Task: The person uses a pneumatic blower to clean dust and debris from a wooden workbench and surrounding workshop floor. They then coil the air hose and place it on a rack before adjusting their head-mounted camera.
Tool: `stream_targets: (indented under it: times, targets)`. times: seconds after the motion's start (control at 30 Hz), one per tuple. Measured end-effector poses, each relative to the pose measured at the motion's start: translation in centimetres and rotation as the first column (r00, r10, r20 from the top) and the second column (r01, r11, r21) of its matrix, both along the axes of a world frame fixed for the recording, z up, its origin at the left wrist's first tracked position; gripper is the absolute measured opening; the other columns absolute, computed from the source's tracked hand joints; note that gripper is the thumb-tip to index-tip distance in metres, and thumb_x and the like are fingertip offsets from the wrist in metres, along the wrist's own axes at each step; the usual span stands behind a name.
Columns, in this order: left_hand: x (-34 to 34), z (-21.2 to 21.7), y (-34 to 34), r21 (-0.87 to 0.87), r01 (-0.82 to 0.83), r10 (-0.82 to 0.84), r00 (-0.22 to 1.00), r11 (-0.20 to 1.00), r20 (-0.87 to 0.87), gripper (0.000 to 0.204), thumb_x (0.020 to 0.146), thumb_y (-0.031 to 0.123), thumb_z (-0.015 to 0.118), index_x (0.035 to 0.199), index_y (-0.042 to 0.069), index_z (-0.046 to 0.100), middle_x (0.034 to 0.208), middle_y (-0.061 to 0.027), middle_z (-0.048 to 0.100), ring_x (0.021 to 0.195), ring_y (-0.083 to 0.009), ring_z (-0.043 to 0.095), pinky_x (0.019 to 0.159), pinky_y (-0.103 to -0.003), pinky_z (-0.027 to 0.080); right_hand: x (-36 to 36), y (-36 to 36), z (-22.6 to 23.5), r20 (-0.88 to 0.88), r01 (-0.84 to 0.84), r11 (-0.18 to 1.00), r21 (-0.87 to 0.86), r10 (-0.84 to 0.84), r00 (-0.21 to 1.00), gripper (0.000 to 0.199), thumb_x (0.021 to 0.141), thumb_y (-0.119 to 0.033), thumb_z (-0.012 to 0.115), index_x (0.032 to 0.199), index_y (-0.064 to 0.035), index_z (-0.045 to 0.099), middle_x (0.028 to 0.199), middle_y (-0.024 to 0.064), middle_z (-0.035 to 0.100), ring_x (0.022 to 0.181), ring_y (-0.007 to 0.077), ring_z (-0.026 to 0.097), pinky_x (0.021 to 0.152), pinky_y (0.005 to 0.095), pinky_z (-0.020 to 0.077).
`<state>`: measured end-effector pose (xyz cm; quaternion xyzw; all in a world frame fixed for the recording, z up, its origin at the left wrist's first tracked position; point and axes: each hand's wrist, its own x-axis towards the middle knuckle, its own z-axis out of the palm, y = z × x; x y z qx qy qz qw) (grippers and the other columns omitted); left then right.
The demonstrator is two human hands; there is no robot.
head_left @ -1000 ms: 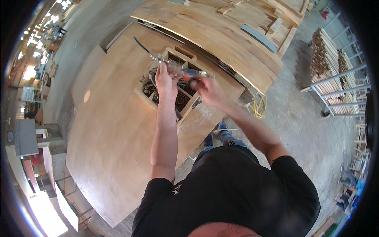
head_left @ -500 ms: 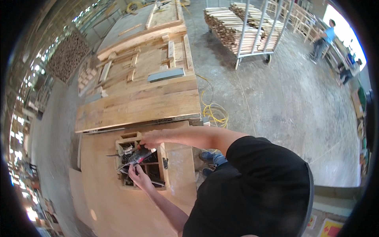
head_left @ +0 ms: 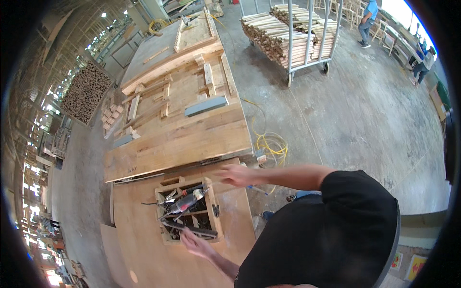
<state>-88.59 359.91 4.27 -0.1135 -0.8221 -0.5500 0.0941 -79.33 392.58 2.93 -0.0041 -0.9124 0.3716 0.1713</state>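
On the plywood tabletop sits a wooden box [head_left: 220, 229] divided into compartments, full of dark and metal tools. Lying across its top is a grey and black hand-held power tool [head_left: 185, 204] with a red patch. My right hand [head_left: 235, 175] is off the far right corner of the box, fingers stretched out and nothing in them. My left hand [head_left: 196, 244] is at the near rim, fingers apart and slightly blurred. Its fingertips are close to a long dark bar [head_left: 197, 231] lying over the compartments; I cannot tell whether they touch it.
Beyond the box a large wooden panel [head_left: 182, 139] carries wood strips and a grey block [head_left: 206, 106]. A yellow hose [head_left: 273, 146] lies coiled on the floor. A wheeled cart [head_left: 293, 43] holds stacked wood sticks. Other people [head_left: 369, 21] are at the far right.
Both hands have let go of the power tool, which now rests on the box. My right hand has moved right, away from the box; my left has drawn back toward the near rim.
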Motion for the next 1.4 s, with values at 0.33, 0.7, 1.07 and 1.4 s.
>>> stream_targets:
  times: [0.33,0.7,1.07,1.4]
  targets:
    - [14.4,6.9,21.1,0.219,0.534,-0.566,0.814,0.817,0.128,0.066,0.103,0.024,0.06,0.158,0.007,0.028,0.135,-0.0236,0.055,0.116,-0.0295,0.063,0.076,-0.034,0.06,39.9,16.8,-11.6,0.527,0.734,0.679,0.007,-0.626,0.575,0.069,0.088,-0.025,0.074,0.151,-0.0234,0.044,0.121,0.0216,0.065,0.111,0.0401,0.063,0.093,0.0484,0.0514]
    - [46.6,3.5,66.0,-0.231,0.967,-0.946,0.03,0.11,-0.322,0.056,0.106,0.041,0.043,0.152,0.009,0.044,0.154,-0.0166,0.046,0.145,-0.0385,0.039,0.121,-0.056,0.019,49.9,37.0,2.8,0.287,0.041,-0.384,-0.923,-0.612,0.737,0.067,0.106,-0.058,0.038,0.156,-0.0128,0.038,0.139,0.0144,0.059,0.128,0.0255,0.058,0.104,0.0432,0.0487]
    - [59.4,-12.2,93.5,0.282,0.953,-0.807,-0.082,0.108,0.584,0.03,0.103,0.019,0.051,0.124,-0.002,0.058,0.079,-0.0135,0.067,0.069,-0.0182,0.068,0.06,-0.032,0.056,94.0,55.5,-4.7,0.398,0.933,-0.299,-0.201,-0.895,-0.202,0.04,0.094,-0.033,0.065,0.124,-0.0065,0.067,0.108,0.018,0.073,0.101,0.0304,0.071,0.087,0.0407,0.0554]
    - [93.2,-2.8,125.3,-0.003,0.73,-0.672,-0.628,-0.683,0.393,0.022,0.102,0.016,0.06,0.099,-0.003,0.07,0.06,-0.0018,0.055,0.058,-0.0087,0.058,0.058,-0.029,0.054,106.6,38.8,-22.4,0.993,0.346,-0.936,0.065,0.025,-0.118,0.052,0.093,-0.043,0.064,0.129,-0.0054,0.066,0.113,0.0215,0.072,0.103,0.0333,0.071,0.087,0.0443,0.0579]
